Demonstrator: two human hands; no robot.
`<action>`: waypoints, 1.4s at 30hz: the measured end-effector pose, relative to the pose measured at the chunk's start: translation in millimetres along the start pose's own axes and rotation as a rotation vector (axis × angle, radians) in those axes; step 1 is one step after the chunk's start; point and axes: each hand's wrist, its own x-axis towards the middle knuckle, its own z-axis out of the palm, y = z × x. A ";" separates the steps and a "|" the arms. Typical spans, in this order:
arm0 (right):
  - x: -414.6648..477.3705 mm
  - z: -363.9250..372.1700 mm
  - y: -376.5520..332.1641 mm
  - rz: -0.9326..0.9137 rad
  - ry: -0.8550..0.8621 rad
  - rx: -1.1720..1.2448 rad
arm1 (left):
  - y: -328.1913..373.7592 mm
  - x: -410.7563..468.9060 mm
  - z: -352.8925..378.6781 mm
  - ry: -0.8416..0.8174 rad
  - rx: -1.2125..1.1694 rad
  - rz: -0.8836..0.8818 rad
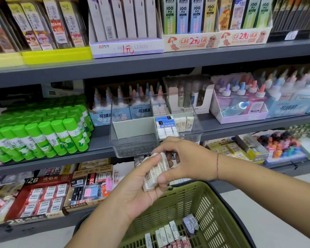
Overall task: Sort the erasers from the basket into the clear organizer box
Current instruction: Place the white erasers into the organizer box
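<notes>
Closest to the lens is the olive-green basket (213, 217), bottom right, with a bunch of loose erasers (166, 233) lying on its floor. They're mostly white wrapped ones, plus a couple of purplish ones off to the side.

Right above the basket rim, both hands meet. The left hand (138, 192) comes up from below, and its grip is wrapped around a stack of erasers (155, 171), white with barcodes on the sleeves. The right hand (188, 161) reaches in from the right with a thin red string on the wrist. Its grip is narrow, fingertips curled over the top end of that same stack and thumb lower down against it. Can't tell if it's pinching one eraser or a few.

Just behind the hands, on the middle shelf (100, 147), sits the clear organizer box (132, 147). A pale green divider (132, 128) splits it up. The right-hand compartment holds blue-sleeved erasers (165, 121), cream erasers (183, 124) standing upright and small white erasers (167, 132) in front of them.

Green glue sticks (43, 135) are packed in rows left of the box, and glue bottles (240, 97) stand behind it and to the right. Display boxes of 2B and 4B erasers (43, 196) fill the shelf below. Pencil leads (125, 24) line the top shelf.
</notes>
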 end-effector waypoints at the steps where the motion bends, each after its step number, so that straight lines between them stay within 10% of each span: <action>1: -0.5 0.4 -0.1 -0.002 0.005 0.005 | 0.0 0.5 -0.4 -0.001 -0.010 -0.001; 19: -3.3 -10.9 5.1 0.009 0.121 0.576 | 10.3 0.3 -4.4 0.118 -0.100 0.019; 25: 28.5 -85.4 43.1 0.192 0.534 0.164 | 11.2 -2.8 -5.6 0.102 -0.008 0.028; 42: 81.9 -54.9 94.0 0.116 0.372 -0.594 | 9.4 4.0 -7.3 0.118 -0.006 -0.010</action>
